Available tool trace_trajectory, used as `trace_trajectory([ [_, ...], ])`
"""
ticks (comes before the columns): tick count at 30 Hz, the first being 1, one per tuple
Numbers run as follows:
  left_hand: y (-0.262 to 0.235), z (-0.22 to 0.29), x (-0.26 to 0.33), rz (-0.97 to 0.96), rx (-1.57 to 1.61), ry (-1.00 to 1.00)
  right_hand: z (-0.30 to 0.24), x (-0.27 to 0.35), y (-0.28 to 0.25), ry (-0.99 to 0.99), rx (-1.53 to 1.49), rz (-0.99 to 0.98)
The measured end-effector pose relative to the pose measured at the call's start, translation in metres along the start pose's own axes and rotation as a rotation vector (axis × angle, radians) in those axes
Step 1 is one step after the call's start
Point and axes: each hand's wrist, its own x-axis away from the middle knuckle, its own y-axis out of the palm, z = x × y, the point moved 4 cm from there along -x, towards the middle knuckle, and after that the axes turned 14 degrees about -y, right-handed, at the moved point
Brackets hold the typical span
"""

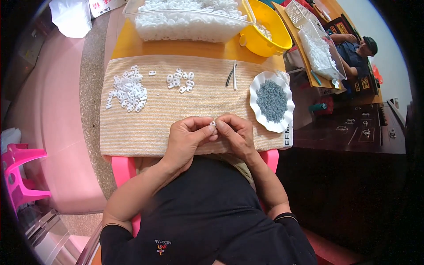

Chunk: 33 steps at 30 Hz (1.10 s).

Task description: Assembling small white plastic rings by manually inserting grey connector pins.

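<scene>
Left hand (189, 136) and right hand (237, 134), fingertips closed, pinch a white plastic piece (213, 124) near the beige-striped towel's (141, 132) front edge.

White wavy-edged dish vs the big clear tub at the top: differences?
The dish is white with a wavy rim; the tub is clear and boxy.
The dish is smaller than the tub.
The dish, on the towel, holds grey parts; the tub, beyond it, holds white parts.
Shared: both hold many small parts.
</scene>
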Motion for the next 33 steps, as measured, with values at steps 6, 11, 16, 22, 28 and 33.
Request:
trace_trajectory([
  [6, 0.0, -0.002, -0.001, 0.017, -0.014, 0.014, -0.001, 0.0, 0.001, -0.016, 0.057, -0.009],
  [11, -0.001, -0.005, -0.002, 0.026, -0.041, 0.052, -0.004, 0.0, 0.001, -0.024, 0.08, -0.029],
  [16, -0.001, -0.004, -0.001, 0.012, -0.026, 0.047, 0.004, 0.001, 0.0, -0.006, 0.073, -0.02],
  [22, -0.001, -0.002, -0.001, -0.027, 0.011, 0.032, -0.002, 0.0, 0.0, 0.036, 0.013, 0.007],
  [28, 0.001, -0.001, 0.001, -0.04, 0.042, 0.01, -0.001, -0.001, -0.002, 0.052, 0.031, 0.001],
  [33, 0.002, 0.006, 0.005, -0.037, 0.073, 0.018, -0.008, -0.006, -0.007, 0.072, 0.07, -0.001],
])
